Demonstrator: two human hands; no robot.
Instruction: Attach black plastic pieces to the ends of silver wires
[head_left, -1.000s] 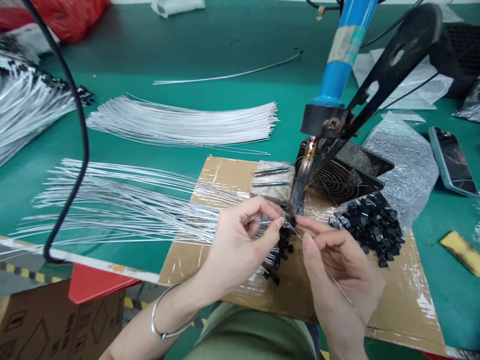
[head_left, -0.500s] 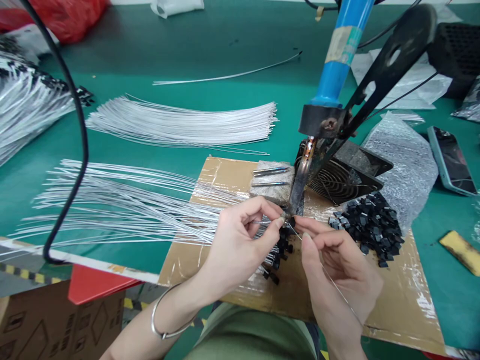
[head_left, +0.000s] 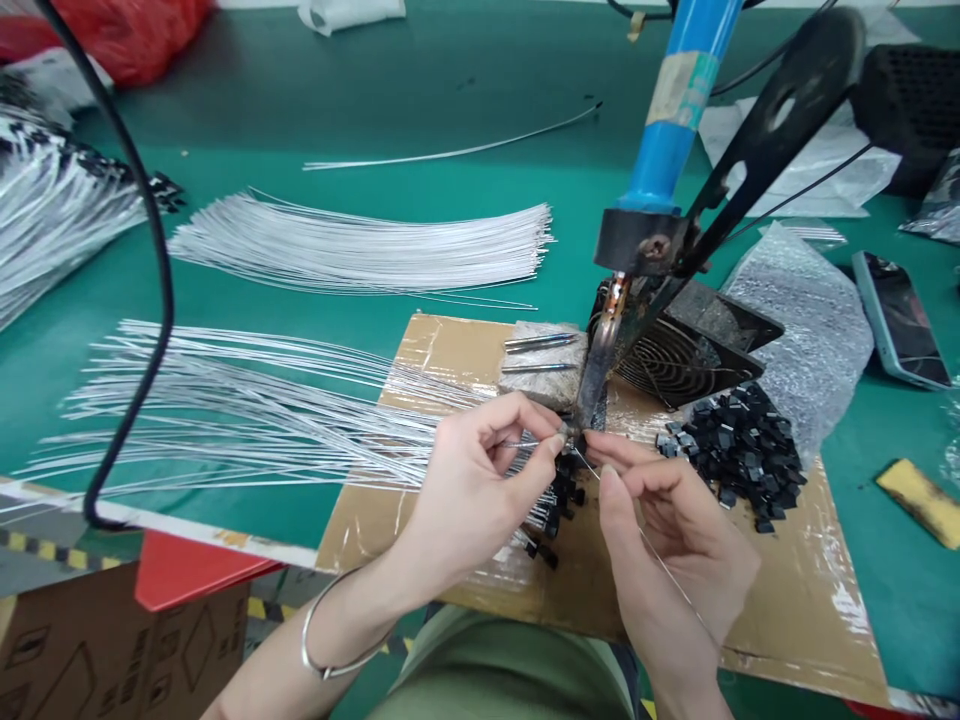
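My left hand (head_left: 480, 480) is closed in a pinch on a thin white wire (head_left: 514, 443), its end right below the soldering iron's tip (head_left: 589, 395). My right hand (head_left: 675, 540) is closed with thumb and forefinger on a strand of solder wire (head_left: 667, 570), which runs up to the same spot and trails down over the palm. A fingertip of this hand reaches a small black part under the tip; the exact contact is hidden. The blue-handled soldering iron (head_left: 664, 150) hangs tip down in a black metal bracket (head_left: 780, 110). Beneath my hands lie wires with black ends (head_left: 551, 525).
Loose black connector housings (head_left: 739, 450) are heaped on the cardboard (head_left: 795, 600), beside a small fan (head_left: 675, 350). White wire bundles (head_left: 360, 245) lie left on the green mat (head_left: 247, 120). A black cable (head_left: 154, 260) loops at left. A phone (head_left: 904, 320) and yellow sponge (head_left: 919, 500) lie right.
My right hand has shifted very slightly left, with the solder wire closer in under the iron's tip. My left hand keeps its pinch, and the whole view has drifted a little.
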